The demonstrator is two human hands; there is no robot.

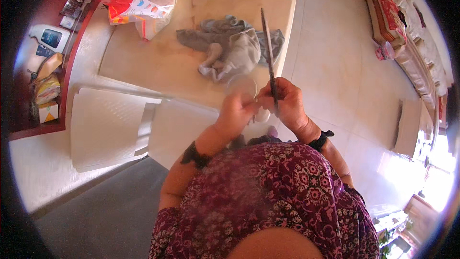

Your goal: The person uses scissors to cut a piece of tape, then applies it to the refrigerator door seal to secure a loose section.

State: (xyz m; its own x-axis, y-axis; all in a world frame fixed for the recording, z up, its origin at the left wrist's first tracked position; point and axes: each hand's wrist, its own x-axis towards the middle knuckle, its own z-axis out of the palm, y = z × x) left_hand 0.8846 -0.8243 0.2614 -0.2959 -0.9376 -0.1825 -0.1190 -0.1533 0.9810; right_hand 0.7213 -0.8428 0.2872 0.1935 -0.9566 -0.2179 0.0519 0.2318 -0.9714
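My right hand [288, 103] is closed around the lower part of a long, thin, dark strip [267, 38], which points up and away. It may be a blade seen edge-on; I cannot tell. My left hand [236, 111] is closed in a pinch, its fingertips meeting those of the right. Whatever it pinches is hidden and blurred. Just beyond the left hand is a blurred, round-rimmed pale thing [243, 84]. Farther off, a crumpled grey cloth [232, 45] lies on the cream table [148, 62], near its right edge.
A red and clear plastic bag [141, 5] stands at the table's far left. A white plastic chair or stool [108, 129] is at left, below a dark red shelf [62, 115] with bottles and packets. A bench seat with red cushions [390, 17] runs along the right, across the tiled floor [345, 67].
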